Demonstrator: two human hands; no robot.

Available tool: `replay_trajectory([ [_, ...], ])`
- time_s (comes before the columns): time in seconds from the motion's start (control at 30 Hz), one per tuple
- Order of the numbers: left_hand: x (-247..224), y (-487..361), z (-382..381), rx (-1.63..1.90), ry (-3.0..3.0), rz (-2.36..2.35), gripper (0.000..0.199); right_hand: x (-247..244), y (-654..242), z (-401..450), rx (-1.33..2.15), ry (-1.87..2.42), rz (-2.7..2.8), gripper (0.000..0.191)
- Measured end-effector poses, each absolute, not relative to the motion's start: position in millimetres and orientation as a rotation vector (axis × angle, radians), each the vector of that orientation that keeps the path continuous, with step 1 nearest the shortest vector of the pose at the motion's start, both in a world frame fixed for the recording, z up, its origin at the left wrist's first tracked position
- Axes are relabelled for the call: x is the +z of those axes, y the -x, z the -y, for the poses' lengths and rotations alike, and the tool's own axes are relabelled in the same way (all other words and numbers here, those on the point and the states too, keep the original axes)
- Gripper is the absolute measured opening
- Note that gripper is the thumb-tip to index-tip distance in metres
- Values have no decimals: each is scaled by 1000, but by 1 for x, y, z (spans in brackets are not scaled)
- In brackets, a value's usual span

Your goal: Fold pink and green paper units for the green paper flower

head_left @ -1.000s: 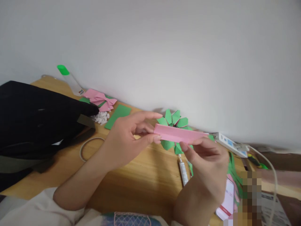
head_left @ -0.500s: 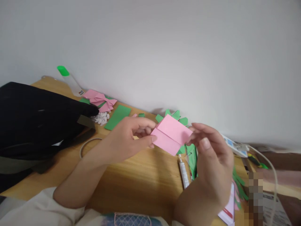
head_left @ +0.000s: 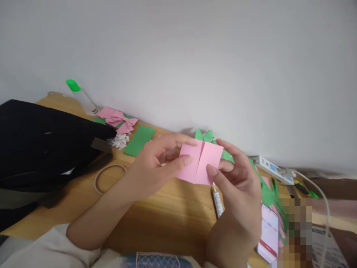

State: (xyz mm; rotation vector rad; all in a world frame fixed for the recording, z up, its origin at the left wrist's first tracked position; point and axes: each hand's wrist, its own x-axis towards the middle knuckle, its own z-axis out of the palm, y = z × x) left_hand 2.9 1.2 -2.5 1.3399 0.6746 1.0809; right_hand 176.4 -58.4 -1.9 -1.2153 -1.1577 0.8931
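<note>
The wall [head_left: 178,67] is rising behind the table [head_left: 156,219], and a black bag [head_left: 50,141] is taking up its left end. Over the table's middle, the left hand [head_left: 158,160] is pinching one side of the pink paper [head_left: 209,160], thumb lying on the front and the index finger reaching along the top edge. The right hand [head_left: 240,178] is gripping the other side, thumb pressing the lower front and index finger touching near the upper corner. Between them the paper is hanging clear of the table.

Folding of this piece is looking partway along: two flaps are lying inward, their edges running side by side with a slit widening toward the top. The slit is suggesting that the creases are wanting more pressing; no further fold is showing.

Behind the paper, green pieces [head_left: 208,135] are standing out, already folded. Pink pieces [head_left: 118,118] at the left are also carrying folds, while the green sheet [head_left: 139,140] is lying flat and unshaped. A glue tube [head_left: 217,201] is resting near the right wrist, and white scraps [head_left: 119,141] are lying heaped beside the bag.
</note>
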Motion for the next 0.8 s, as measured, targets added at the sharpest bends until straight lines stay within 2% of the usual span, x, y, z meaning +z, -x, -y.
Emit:
replay_trajectory([
  [0.1, -1, -2, 2, 977, -1415, -630, 18, -2, -175, 57, 840, 1197, 1084, 48],
  [0.23, -1, -1, 5, 1003, -1437, -662, 46, -2, -175, 59, 800, 1179, 1037, 47],
  [0.43, -1, -2, 8, 1061, -1402, -669, 40, -3, -175, 59, 813, 1151, 1055, 46],
  [0.8, -2, -1, 11, 1163, -1460, -581, 41, -3, -174, 60, 733, 1187, 1095, 45],
])
